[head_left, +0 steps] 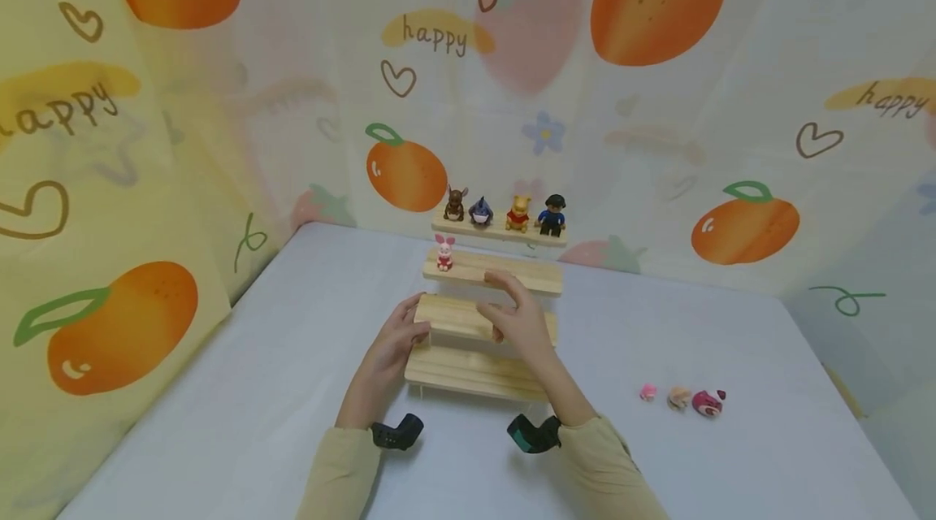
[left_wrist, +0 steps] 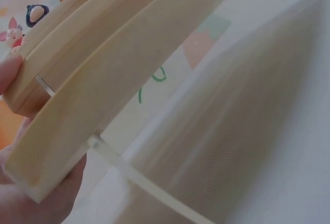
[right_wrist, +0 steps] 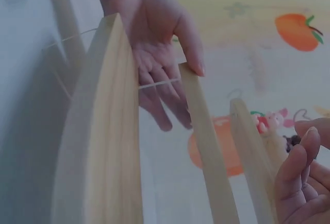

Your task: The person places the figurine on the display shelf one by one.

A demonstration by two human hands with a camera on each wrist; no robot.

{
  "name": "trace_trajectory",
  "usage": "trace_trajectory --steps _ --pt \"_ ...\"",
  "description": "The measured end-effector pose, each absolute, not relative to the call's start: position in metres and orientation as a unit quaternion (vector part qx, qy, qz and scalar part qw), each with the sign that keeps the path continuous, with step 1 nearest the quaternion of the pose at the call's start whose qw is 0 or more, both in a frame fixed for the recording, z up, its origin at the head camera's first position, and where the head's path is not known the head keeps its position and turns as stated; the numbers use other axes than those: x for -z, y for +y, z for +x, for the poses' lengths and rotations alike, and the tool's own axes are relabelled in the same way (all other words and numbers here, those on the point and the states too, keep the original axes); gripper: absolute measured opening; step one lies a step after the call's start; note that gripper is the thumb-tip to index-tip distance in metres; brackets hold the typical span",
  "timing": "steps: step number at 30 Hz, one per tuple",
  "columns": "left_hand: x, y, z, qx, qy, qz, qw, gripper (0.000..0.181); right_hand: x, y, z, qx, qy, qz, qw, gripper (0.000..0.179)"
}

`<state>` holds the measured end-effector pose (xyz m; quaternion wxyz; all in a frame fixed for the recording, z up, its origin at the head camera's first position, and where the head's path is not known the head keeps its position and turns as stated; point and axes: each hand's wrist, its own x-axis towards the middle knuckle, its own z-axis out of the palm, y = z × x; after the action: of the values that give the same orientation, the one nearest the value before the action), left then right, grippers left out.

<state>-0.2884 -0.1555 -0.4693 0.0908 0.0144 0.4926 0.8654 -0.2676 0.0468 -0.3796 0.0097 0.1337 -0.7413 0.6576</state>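
Note:
A tiered wooden display stand (head_left: 478,366) stands on the table. My left hand (head_left: 391,345) grips the left end of its third step from the top, thumb over the board and fingers beneath. My right hand (head_left: 522,321) hovers over the middle steps, fingers loosely bent, with nothing visible in it. A pink piglet figurine (head_left: 444,254) sits at the left of the second step. Along the top step are a brown kangaroo figurine (head_left: 455,205), a grey-blue donkey figurine (head_left: 480,213), a yellow bear figurine in red (head_left: 518,215) and a dark-capped figurine in blue (head_left: 552,216).
On the table to the right lie a small pink piece (head_left: 647,392), a beige piece (head_left: 679,398) and a magenta figure piece (head_left: 708,403). A printed cloth (head_left: 468,114) with fruit and hearts hangs behind the white table (head_left: 278,357).

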Motion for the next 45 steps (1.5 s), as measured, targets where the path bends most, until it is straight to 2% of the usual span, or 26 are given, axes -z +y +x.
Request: trace_trajectory --steps 3,9,12,19,24,29,34,39,45 --pt "0.466 -0.156 -0.288 -0.864 0.494 0.018 0.093 0.063 0.397 0.065 -0.266 -0.656 -0.741 0.143 0.031 0.042" --pt "0.469 -0.157 -0.289 -0.857 0.507 0.014 0.090 0.062 0.382 0.095 -0.238 -0.668 -0.734 0.117 0.023 0.038" --pt "0.469 -0.157 -0.287 -0.854 0.513 0.017 0.088 0.063 0.392 0.112 -0.235 -0.670 -0.733 0.109 0.044 0.035" --pt "0.471 -0.157 -0.286 -0.864 0.496 0.015 0.085 0.062 0.441 0.163 -0.241 -0.654 -0.743 0.058 0.128 0.022" --pt "0.473 -0.156 -0.286 -0.862 0.499 0.029 0.089 0.060 0.490 0.222 -0.250 -0.615 -0.774 0.053 0.141 0.030" --pt "0.473 -0.155 -0.288 -0.861 0.499 0.027 0.092 0.060 0.492 0.259 -0.244 -0.567 -0.814 0.011 0.127 0.043" --pt "0.472 -0.157 -0.287 -0.865 0.492 0.027 0.098 0.060 0.470 0.266 -0.225 -0.541 -0.839 0.005 0.060 0.027" --pt "0.472 -0.157 -0.287 -0.865 0.492 0.024 0.097 0.059 0.464 0.269 -0.218 -0.520 -0.854 0.001 -0.020 0.032" --pt "0.471 -0.156 -0.287 -0.872 0.479 0.009 0.103 0.059 0.464 0.269 -0.218 -0.456 -0.888 0.002 -0.050 0.033"
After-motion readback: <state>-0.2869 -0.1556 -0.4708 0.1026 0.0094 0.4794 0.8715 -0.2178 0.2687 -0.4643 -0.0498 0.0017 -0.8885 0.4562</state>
